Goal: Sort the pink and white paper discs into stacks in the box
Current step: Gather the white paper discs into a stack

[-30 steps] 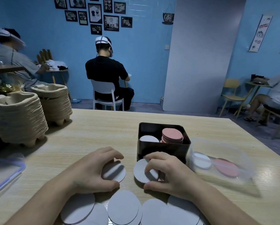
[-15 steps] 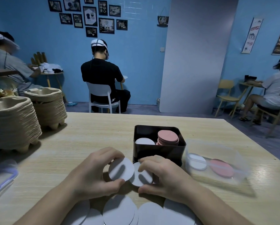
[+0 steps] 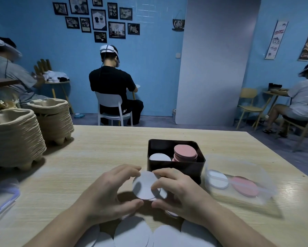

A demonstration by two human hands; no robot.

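Two white paper discs (image 3: 144, 187) overlap in the air just in front of the black box (image 3: 176, 167). My left hand (image 3: 107, 195) pinches the front disc from the left, and my right hand (image 3: 178, 191) pinches the one behind it from the right. Inside the box a low white stack (image 3: 159, 157) lies on the left and a taller pink stack (image 3: 185, 152) on the right. Several loose white discs (image 3: 131, 232) lie on the table under my wrists.
A clear plastic lid (image 3: 238, 182) to the right of the box covers one white and one pink disc. Two piles of pulp cup trays (image 3: 15, 139) stand at the table's left. A clear container edge (image 3: 1, 204) shows at the near left. People sit at other tables behind.
Both hands lifted their white discs off the table and brought them together, so the two discs now overlap in front of the box.
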